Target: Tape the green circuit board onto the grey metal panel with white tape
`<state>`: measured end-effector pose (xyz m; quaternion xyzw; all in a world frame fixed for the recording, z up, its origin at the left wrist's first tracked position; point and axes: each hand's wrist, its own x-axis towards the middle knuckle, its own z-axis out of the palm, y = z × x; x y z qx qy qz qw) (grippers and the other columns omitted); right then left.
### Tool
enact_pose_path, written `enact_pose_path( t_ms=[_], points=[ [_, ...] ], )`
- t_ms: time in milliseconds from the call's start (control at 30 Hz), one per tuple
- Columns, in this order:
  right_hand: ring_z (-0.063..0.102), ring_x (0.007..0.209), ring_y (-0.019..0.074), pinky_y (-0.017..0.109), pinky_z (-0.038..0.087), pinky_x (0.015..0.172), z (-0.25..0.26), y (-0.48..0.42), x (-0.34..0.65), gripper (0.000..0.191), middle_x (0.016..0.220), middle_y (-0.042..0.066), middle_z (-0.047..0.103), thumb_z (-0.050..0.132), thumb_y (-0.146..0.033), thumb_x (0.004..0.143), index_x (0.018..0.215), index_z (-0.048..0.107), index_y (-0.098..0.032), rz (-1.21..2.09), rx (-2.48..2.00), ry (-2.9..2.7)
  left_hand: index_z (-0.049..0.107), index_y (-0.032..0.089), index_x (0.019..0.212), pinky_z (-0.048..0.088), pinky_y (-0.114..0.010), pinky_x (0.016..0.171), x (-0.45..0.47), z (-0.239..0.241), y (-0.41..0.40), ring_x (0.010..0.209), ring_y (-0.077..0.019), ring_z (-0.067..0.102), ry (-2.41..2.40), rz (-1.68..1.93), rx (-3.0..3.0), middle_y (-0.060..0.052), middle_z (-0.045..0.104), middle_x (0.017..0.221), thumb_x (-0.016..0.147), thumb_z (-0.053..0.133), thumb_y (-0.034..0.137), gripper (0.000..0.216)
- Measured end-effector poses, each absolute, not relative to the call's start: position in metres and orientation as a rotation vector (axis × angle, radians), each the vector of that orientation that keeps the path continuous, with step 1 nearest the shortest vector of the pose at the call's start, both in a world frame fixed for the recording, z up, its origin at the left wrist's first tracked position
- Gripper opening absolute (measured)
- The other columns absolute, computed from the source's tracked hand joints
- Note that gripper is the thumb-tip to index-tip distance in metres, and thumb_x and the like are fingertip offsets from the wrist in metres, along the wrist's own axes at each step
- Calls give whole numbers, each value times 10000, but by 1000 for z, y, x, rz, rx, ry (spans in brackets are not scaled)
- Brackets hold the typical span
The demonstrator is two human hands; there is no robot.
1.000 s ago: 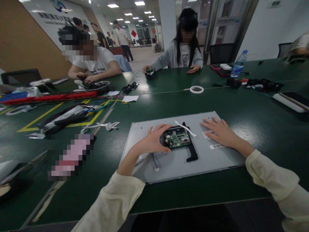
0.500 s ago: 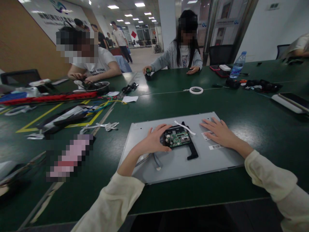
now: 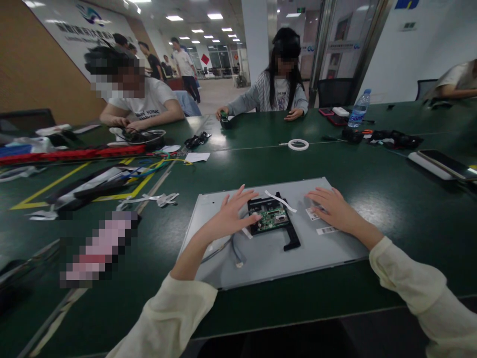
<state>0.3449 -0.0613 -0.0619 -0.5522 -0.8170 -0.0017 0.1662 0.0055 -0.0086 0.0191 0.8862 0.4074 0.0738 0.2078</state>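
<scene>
A grey metal panel (image 3: 261, 268) lies flat on the green table before me. On its middle sits a green circuit board (image 3: 271, 219) in a black bracket (image 3: 292, 237), with a white strip (image 3: 280, 201) lying across the top. My left hand (image 3: 233, 215) hovers over the board's left edge, fingers spread and nothing held. Its thumb overlaps the board; whether it touches, I cannot tell. My right hand (image 3: 331, 209) rests on the panel's right part with fingers apart, beside a white label (image 3: 328, 230). Grey cables (image 3: 237, 252) with a white connector lie below my left hand.
A blurred pink phone-like object (image 3: 102, 246) lies left of the panel, with white strips (image 3: 164, 200) behind it. A white tape roll (image 3: 298, 144), a water bottle (image 3: 359, 108) and a phone (image 3: 449, 163) are farther off. Two people sit across the table.
My left hand has lifted slightly and its fingers have opened away from the board's left edge. My right hand stays on the panel. The view has shifted a little.
</scene>
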Motion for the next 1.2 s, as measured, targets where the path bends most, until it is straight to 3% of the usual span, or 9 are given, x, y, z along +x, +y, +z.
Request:
enact_pose_path(
  t_ms=[100,233,400,567,767,967,1200],
  points=[
    [406,1286,239,567,258,1053,-59,-63,344,407,1332,30,523,415,-310,907,1308,471,-281,-53,-1496,-2306,388,260,1367,-26,-501,1134,11,24,-10,1431,-232,83,1155,288,2450,-42,349,1483,877,410,568,579],
    [460,1240,208,502,296,1060,-59,-62,344,361,1264,28,575,448,-272,888,1237,538,-261,-87,-1419,-2280,378,260,1373,27,-470,1147,25,34,-20,1421,-218,151,1130,318,2369,-46,350,1482,887,384,567,574],
    [501,1187,207,493,320,1049,-60,-59,346,328,1206,34,610,467,-238,879,1189,575,-240,-80,-1366,-2285,455,249,1323,162,-441,1140,56,36,-29,1362,-244,316,1057,236,2324,-44,425,1437,891,409,490,497],
    [532,1134,205,442,392,1004,-49,-63,340,331,1172,55,621,510,-219,854,1177,586,-219,-16,-1248,-2308,499,199,1292,311,-361,1087,81,15,-10,1280,-237,438,1082,376,2298,-63,491,1382,875,439,389,463],
    [527,1125,208,420,418,973,-34,-66,312,338,1197,78,596,520,-210,862,1196,572,-201,-26,-1094,-2478,544,168,1240,322,-332,1085,79,-12,16,1230,-209,489,1118,515,2186,-63,552,1319,865,415,325,426],
    [582,1003,193,404,429,948,-45,-47,293,233,1065,82,651,447,-161,910,1042,640,-168,-208,-1081,-2525,558,170,1213,366,-354,1055,71,-21,24,1174,-195,540,1050,514,2004,-65,594,1270,842,427,286,411],
    [584,1000,168,394,393,1006,-53,-50,298,253,1090,61,648,423,-140,922,1061,628,-192,-338,-1065,-2514,584,155,1184,363,-334,1051,68,-15,26,1171,-204,540,1058,420,2002,-68,605,1254,846,423,353,423]
  ],
)
